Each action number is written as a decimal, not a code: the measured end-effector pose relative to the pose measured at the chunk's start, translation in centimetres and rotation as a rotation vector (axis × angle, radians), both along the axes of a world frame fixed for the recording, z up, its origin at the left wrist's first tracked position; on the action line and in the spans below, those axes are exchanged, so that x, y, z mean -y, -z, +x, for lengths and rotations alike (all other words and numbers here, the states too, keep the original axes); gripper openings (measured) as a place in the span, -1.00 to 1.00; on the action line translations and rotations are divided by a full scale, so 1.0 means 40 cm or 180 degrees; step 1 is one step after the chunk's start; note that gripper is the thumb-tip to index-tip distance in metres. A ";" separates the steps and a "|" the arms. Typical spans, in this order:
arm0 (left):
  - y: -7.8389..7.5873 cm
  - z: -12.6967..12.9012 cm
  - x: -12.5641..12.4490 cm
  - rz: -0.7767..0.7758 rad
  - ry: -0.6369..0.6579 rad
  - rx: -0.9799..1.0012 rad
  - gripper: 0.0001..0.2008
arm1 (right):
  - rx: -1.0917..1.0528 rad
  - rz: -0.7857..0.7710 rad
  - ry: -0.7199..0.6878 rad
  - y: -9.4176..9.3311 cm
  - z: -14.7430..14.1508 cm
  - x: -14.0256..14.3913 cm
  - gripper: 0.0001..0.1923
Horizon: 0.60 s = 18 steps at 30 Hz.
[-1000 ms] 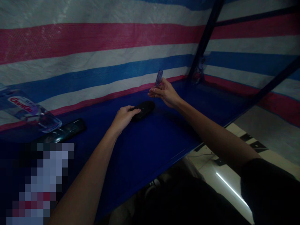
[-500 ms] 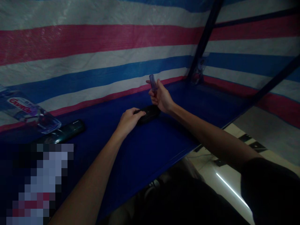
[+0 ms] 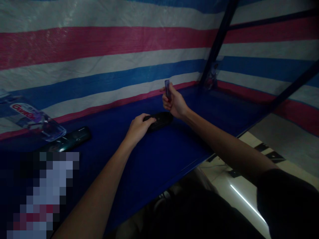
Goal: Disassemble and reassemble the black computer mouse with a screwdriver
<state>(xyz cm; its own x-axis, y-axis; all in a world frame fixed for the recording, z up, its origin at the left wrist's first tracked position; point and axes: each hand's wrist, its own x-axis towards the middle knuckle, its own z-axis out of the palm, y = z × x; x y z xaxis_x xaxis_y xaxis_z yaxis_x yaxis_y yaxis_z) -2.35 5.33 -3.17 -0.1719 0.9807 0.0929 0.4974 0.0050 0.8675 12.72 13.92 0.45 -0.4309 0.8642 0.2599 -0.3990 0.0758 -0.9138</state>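
Right hand (image 3: 175,103) raised just above the blue tabletop (image 3: 154,156), fingers curled shut around a small translucent purple stick-like object (image 3: 167,89), held nearly upright with its top poking out above the fist; exact kind of object too dim to tell. Directly at 7 o'clock from that fist, a black oval case (image 3: 160,120) lying flat on the tabletop, lid down, contents hidden. Left hand (image 3: 138,127) resting at the case's 9 o'clock end, fingers loosely bent over its edge and touching it, not closed around it. Well apart at 9 o'clock from the hands, a dark glossy remote-like bar (image 3: 68,141) lying flat on the surface. Just beyond it at 10 o'clock, a clear plastic water bottle (image 3: 32,119) on its side with a red-lettered label, liquid level not readable. Striped red, white and blue tarp (image 3: 99,56) behind everything at 12 o'clock.
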 end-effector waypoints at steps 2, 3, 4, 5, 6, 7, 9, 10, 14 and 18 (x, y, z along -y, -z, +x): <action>-0.001 -0.001 0.001 -0.0012 0.0013 0.0002 -0.63 | -0.0082 0.0020 0.0133 0.003 -0.003 0.000 -0.65; -0.002 -0.002 0.001 -0.0024 0.0025 -0.0002 -0.63 | -0.0114 0.0016 0.0188 0.004 -0.004 0.000 -0.66; -0.003 -0.002 0.002 -0.0040 0.0038 -0.0010 -0.64 | -0.0125 0.0002 0.0215 0.004 -0.004 0.001 -0.66; -0.005 -0.002 0.002 -0.0061 0.0049 -0.0012 -0.64 | -0.0122 -0.0009 0.0205 0.004 -0.004 0.001 -0.66; -0.006 -0.002 0.002 -0.0076 0.0064 -0.0008 -0.64 | -0.0107 -0.0010 0.0154 0.003 -0.003 0.001 -0.64; -0.008 -0.002 0.002 -0.0088 0.0071 -0.0001 -0.63 | -0.0076 0.0000 0.0072 0.002 -0.001 0.000 -0.59; -0.010 -0.002 0.002 -0.0103 0.0065 -0.0004 -0.63 | -0.0008 0.0056 -0.0069 0.002 0.001 -0.001 -0.49; -0.011 -0.001 0.003 -0.0104 0.0061 -0.0007 -0.63 | 0.0009 0.0094 -0.0084 0.002 0.001 -0.001 -0.49; -0.011 -0.001 0.005 -0.0094 0.0079 0.0014 -0.62 | -0.0079 0.0229 0.0058 0.006 -0.001 0.000 -0.63; -0.012 -0.002 0.006 -0.0121 0.0041 -0.0053 -0.63 | -0.0084 0.0160 -0.0085 0.004 0.000 0.002 -0.58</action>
<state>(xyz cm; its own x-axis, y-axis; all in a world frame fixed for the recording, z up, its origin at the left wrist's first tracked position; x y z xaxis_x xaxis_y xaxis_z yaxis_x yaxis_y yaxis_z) -2.41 5.08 -2.71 -0.1579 0.9857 0.0584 0.5121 0.0312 0.8583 12.72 13.83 0.29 -0.4462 0.8380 0.3142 -0.4255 0.1102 -0.8982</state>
